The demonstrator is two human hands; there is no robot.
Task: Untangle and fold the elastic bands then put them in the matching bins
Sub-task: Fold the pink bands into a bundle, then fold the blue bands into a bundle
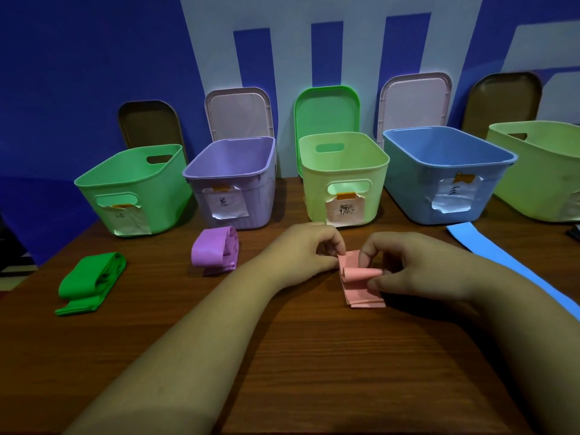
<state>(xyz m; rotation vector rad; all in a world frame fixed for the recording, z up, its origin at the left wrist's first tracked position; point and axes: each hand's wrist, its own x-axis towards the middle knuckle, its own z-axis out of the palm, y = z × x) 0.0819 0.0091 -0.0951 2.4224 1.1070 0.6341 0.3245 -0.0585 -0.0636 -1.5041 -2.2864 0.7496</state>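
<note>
A pink elastic band [361, 287] lies on the wooden table [282, 356], partly rolled at its far end. My left hand [309, 246] pinches its far left corner. My right hand [408, 268] pinches the rolled part from the right. A folded green band [91, 282] lies at the left, a folded purple band [215, 251] sits in front of the purple bin [232, 183]. A flat blue band [508, 271] stretches along the right. Behind stand a green bin [131, 189], a pale yellow-green bin [343, 180] and a blue bin [445, 177].
Another pale yellow-green bin [539, 171] stands at the far right. Several lids lean on the blue and white wall behind the bins, among them a green lid [326, 109]. Paper labels are taped on the bin fronts. The table's left edge runs diagonally.
</note>
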